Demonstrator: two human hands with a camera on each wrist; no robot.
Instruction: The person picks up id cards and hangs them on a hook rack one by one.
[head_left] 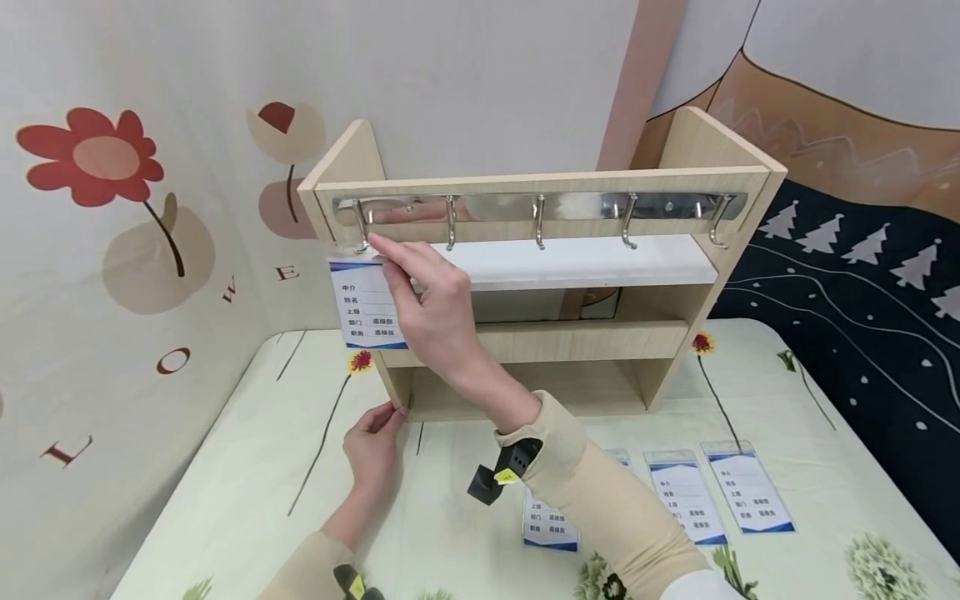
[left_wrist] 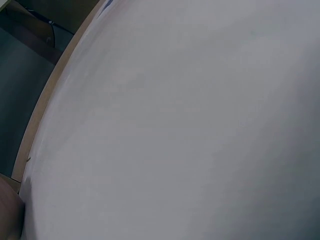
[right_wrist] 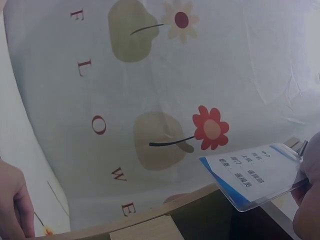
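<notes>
My right hand (head_left: 438, 304) pinches an ID badge (head_left: 367, 304) in a clear sleeve by its upper right edge. The badge hangs upright at the leftmost hook (head_left: 361, 227) of a metal hook rail on a wooden shelf (head_left: 581, 343). In the right wrist view the badge (right_wrist: 245, 175) is seen tilted, its top by the hook tip and fingers. Whether the hook passes through its slot, I cannot tell. Low down, my left hand (head_left: 375, 446) holds the shelf's bottom left corner between thumb and fingers.
Along the rail, the other hooks (head_left: 539, 222) hang bare. More badges lie on the floral tablecloth at right: one at the far right (head_left: 750, 492), one beside it (head_left: 686, 498), and another (head_left: 550, 525) partly under my right forearm. A patterned curtain (head_left: 187, 75) stands behind.
</notes>
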